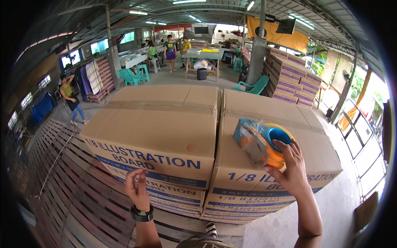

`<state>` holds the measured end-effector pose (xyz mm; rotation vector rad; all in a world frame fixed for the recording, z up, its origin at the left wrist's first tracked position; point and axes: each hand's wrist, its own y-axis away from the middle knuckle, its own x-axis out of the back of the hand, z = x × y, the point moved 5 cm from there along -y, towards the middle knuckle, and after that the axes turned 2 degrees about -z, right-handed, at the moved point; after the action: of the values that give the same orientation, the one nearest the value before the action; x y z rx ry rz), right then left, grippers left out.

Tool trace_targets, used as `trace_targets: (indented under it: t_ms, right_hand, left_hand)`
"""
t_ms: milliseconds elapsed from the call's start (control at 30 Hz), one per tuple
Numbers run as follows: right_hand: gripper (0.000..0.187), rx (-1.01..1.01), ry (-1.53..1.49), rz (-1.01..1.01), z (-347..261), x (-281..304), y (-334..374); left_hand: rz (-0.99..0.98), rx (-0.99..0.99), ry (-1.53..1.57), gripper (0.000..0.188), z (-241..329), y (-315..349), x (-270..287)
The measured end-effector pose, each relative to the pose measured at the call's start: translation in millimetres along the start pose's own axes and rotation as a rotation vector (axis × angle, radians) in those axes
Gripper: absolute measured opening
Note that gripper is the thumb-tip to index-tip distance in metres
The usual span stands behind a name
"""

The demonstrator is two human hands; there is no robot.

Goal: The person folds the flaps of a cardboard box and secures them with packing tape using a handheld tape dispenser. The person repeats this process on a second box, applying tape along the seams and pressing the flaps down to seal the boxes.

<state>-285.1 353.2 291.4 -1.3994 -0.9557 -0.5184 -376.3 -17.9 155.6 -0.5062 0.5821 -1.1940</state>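
A blue and orange tape dispenser [264,142] with clear tape lies on top of the right cardboard box [264,105]. My right hand [289,167] is closed around its near right side, thumb by the orange part and fingers by the blue ring. Left of it stands another closed cardboard box [165,120], with a strip of tape across its top. In front of that box's printed face is my left hand [138,188], raised with its fingers curled in. Nothing shows between those fingers. A dark band [142,213] circles my left wrist.
More boxes are stacked beneath both, on a slatted wooden pallet [58,165]. Green plastic chairs [258,86] stand beyond, with further stacked cartons [291,78] at the right. A person [70,97] is at the left; several others are near work tables [202,53] at the back.
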Motion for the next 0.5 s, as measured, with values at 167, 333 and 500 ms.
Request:
trace_targets:
  t_ms: [167,333,500]
  right_hand:
    - [0.055,0.072,-0.202,-0.073,30.8,23.3,-6.6]
    - [0.053,-0.204,-0.549,0.174,94.3,83.2,-2.6]
    - [0.073,-0.030,-0.472,0.351,89.9,121.2,-55.7]
  left_hand:
    - [-0.067,-0.260,0.147,0.010,42.4,-34.8,-57.5]
    - [-0.661,-0.069,0.408,0.026,83.3,-73.8,-143.3]
    - [-1.146,0.271,0.555,0.049,109.7,-107.2,-257.5]
